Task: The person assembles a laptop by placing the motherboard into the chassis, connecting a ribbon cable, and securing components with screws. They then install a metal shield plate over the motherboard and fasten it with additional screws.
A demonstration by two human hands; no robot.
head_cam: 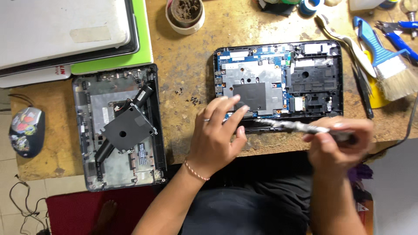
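Note:
An opened small laptop [318, 82], its back cover off, lies on the wooden table [183, 65] with its blue circuit board and metal shield showing. My left hand [217, 132] rests with spread fingers on the laptop's front left corner, touching the shield's edge. My right hand [339, 141] holds a blurred silver-handled screwdriver [291, 126] lying almost flat, its tip pointing left toward the laptop's front edge near my left fingers.
A second opened laptop base [87, 143] lies at the left with a black plate on it. Stacked closed laptops [65, 35] fill the far left corner. Loose screws [191, 100], a round tin [185, 15], a brush [383, 56], pliers and a mouse [27, 130] lie around.

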